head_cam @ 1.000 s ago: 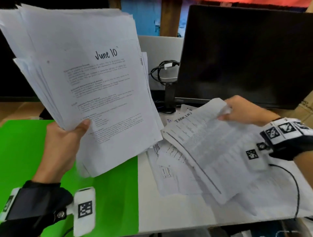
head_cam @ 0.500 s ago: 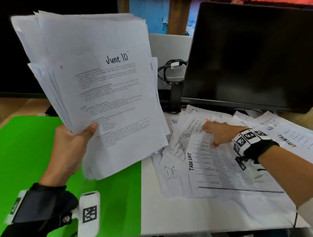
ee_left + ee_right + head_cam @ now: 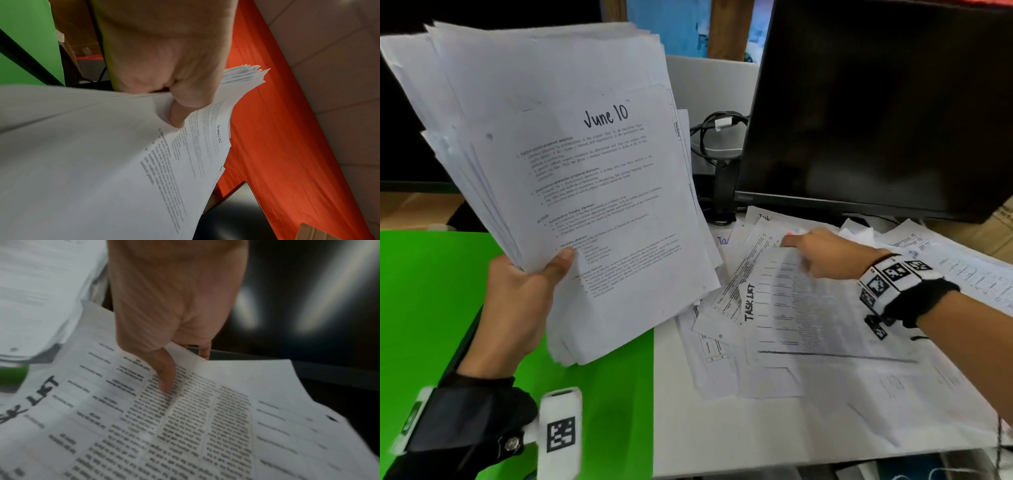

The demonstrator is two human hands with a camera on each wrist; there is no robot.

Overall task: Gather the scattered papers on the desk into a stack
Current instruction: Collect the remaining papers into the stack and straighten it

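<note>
My left hand (image 3: 541,274) holds up a thick, uneven stack of white papers (image 3: 571,171) over the desk's left side; the top sheet reads "June 10". In the left wrist view the thumb (image 3: 176,116) clamps the stack (image 3: 102,162) near its lower edge. My right hand (image 3: 808,250) reaches over the loose papers under the monitor. It pinches the far edge of a printed "TASK LIST" sheet (image 3: 808,322). In the right wrist view the thumb (image 3: 166,378) lies on top of that sheet (image 3: 185,426) and the fingers curl under its edge.
A large dark monitor (image 3: 876,102) stands at the back right, with a coiled cable (image 3: 717,137) by its stand. A green mat (image 3: 431,308) covers the desk's left part. Several other loose sheets (image 3: 928,394) overlap on the white desk towards the front right edge.
A second ago my right hand held the task list sheet lifted off the pile; the sheet now lies flat and the hand grips its far edge. The left stack has barely moved.
</note>
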